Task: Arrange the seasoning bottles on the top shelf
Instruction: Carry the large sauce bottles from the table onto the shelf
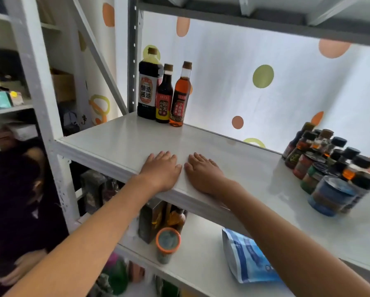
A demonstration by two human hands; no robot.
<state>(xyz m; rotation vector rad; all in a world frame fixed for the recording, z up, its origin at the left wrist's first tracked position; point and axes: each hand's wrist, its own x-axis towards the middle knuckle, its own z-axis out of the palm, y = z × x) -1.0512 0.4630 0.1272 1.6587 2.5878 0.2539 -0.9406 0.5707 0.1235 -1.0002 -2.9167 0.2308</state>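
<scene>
Head view: top shelf (119, 144) is a smooth, glossy white board on a grey metal frame. Left hand (161, 170) and right hand (203, 173) lie palm-down, flat on its front edge, just beside each other; fingers straight, slightly spread, holding nothing.

Three tall bottles stand upright, touching in a row, at the back left corner, well apart from the fingertips: a broad dark soy sauce bottle (148, 86), label reading 酿造酱油; a slim dark bottle (164, 95), red-and-yellow label reading 阳光; an amber bottle (180, 95), clear-necked, label too small to read. All have brown caps.

Cluster of small jars (329, 166), mostly black-capped, crowds the shelf's right end, away from both hands; labels blurred.

Lower shelf: blue-white pouch (247, 260), orange-lidded jar (168, 243).
</scene>
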